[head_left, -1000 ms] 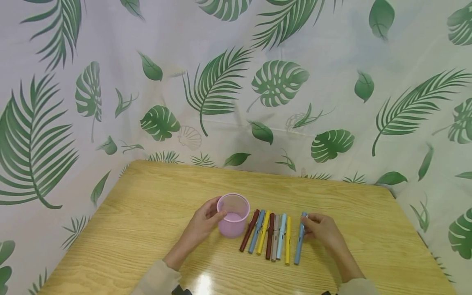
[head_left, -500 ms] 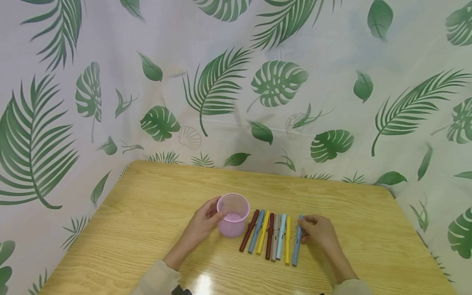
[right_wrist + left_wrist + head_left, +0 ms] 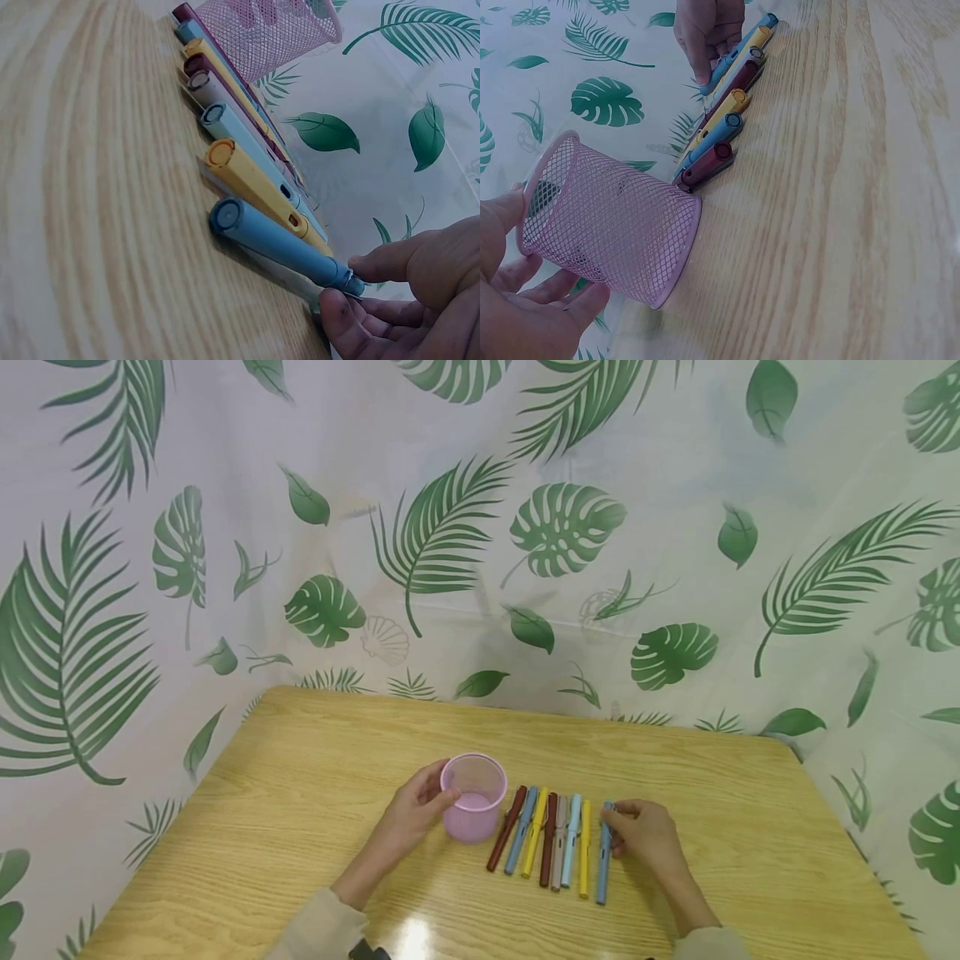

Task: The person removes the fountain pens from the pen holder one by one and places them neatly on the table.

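My left hand (image 3: 408, 810) holds a pink mesh pen holder (image 3: 471, 827) at its rim, thumb over the near side. The holder stands upright, with no pens in it. In the left wrist view the fingers curve around the mesh wall (image 3: 619, 225). My right hand (image 3: 651, 837) pinches the capped end of a blue pen (image 3: 285, 247) between thumb and fingers. That pen lies at the right end of a row, beside a yellow pen (image 3: 585, 860). Leftward come a light blue pen (image 3: 572, 843), a grey pen (image 3: 558, 852) and a dark red pen (image 3: 549, 847).
Another yellow pen (image 3: 534, 839), a blue pen (image 3: 519, 839) and a dark red pen (image 3: 506, 835) complete the row's left side, close to the holder. All lie on a wood-grain table (image 3: 337, 735). Behind it hangs a white leaf-print cloth (image 3: 465, 677).
My right hand has slid the blue pen left and slightly toward me, closer to the yellow pen and more in line with the row. My left hand and the pen holder have stayed put.
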A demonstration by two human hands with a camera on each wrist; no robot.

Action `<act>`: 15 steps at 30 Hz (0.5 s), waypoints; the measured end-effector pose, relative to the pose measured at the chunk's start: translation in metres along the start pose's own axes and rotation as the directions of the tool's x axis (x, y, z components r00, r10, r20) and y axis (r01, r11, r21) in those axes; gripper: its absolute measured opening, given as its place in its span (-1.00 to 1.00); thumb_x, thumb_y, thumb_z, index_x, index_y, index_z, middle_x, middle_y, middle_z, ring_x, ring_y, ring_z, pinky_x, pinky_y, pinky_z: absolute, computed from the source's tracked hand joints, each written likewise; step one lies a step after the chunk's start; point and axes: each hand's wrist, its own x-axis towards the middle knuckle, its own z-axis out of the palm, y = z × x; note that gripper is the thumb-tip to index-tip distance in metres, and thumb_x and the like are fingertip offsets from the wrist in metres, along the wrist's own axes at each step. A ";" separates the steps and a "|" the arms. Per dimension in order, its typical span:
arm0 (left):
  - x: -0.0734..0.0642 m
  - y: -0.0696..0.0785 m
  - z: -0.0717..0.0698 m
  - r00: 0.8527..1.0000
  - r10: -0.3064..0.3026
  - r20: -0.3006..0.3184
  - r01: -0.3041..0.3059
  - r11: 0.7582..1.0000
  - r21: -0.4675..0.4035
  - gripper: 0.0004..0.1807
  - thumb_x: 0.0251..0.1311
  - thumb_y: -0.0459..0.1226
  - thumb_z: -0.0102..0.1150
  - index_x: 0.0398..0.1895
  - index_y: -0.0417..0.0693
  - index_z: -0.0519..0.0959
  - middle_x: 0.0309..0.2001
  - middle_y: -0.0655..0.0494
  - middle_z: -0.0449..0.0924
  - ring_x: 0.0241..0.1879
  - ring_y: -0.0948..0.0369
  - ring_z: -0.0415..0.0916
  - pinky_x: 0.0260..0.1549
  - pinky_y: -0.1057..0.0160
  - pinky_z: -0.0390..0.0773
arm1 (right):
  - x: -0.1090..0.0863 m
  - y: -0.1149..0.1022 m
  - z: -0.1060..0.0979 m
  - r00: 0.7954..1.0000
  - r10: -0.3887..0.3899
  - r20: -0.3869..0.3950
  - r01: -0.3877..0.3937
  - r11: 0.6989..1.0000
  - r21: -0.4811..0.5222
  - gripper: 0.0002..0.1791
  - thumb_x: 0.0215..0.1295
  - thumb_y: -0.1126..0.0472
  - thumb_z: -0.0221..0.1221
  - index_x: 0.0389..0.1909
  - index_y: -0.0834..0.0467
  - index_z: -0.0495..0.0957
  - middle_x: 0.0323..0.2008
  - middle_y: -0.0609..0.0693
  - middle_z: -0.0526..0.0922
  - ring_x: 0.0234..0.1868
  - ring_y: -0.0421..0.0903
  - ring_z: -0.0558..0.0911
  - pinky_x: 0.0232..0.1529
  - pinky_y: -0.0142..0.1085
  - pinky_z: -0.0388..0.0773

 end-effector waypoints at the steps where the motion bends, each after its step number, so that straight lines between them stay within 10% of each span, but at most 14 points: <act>1: 0.000 0.000 0.000 1.000 0.003 0.002 -0.003 1.000 0.003 -0.38 0.48 -0.32 0.19 0.49 -0.38 0.28 0.35 -0.36 0.44 0.38 -0.20 0.37 0.37 -0.06 0.39 | 0.000 0.000 0.000 1.000 -0.005 -0.005 0.005 1.000 -0.003 -0.50 0.47 0.26 0.22 0.20 0.62 0.44 -0.40 0.15 0.68 -0.54 -0.11 0.64 -0.54 -0.30 0.68; 15: 0.000 0.000 0.000 1.000 0.012 -0.005 -0.012 1.000 0.014 -0.39 0.48 -0.32 0.19 0.48 -0.40 0.28 0.33 -0.38 0.45 0.36 -0.21 0.40 0.36 -0.06 0.41 | -0.004 -0.002 0.002 0.999 -0.034 -0.014 0.034 0.999 0.016 -0.60 0.49 0.32 0.16 0.12 0.60 0.48 -0.48 0.13 0.68 -0.58 -0.09 0.64 -0.56 -0.31 0.66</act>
